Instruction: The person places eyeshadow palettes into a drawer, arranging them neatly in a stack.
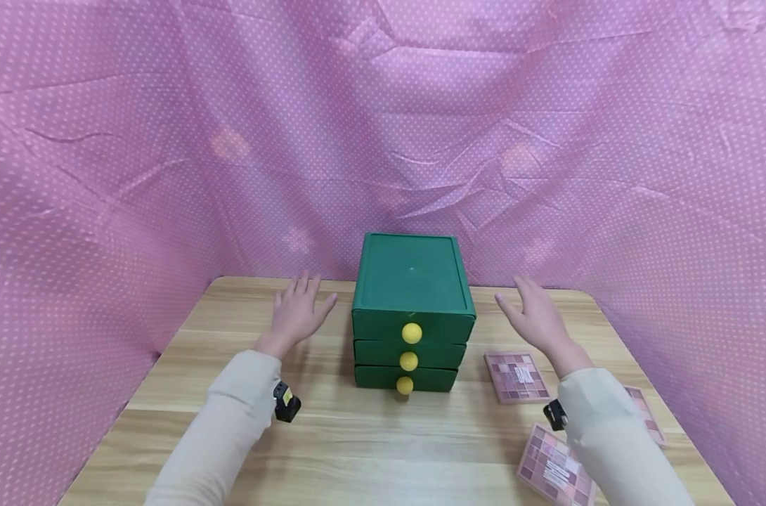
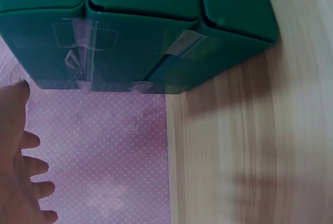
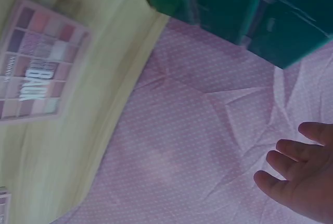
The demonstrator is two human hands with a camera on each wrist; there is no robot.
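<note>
A green three-drawer box (image 1: pixel 414 274) with round yellow knobs stands at the middle of the wooden table, its drawers closed. To its left my left hand (image 1: pixel 296 314) is held with fingers spread, holding nothing and apart from the box; the left wrist view shows the box's side (image 2: pixel 135 52) with clear tape on it. On the other side my right hand (image 1: pixel 540 320) reaches out with straight fingers, also holding nothing. Nearest to it lies a pink eyeshadow palette (image 1: pixel 517 377), seen too in the right wrist view as a grid of shades (image 3: pixel 41 60).
A second palette (image 1: pixel 556 465) lies closer to the front, partly behind my right forearm. Another palette (image 1: pixel 646 414) is at the table's right side, partly hidden by the sleeve. Pink dotted cloth (image 1: pixel 421 140) hangs around the table's back and sides.
</note>
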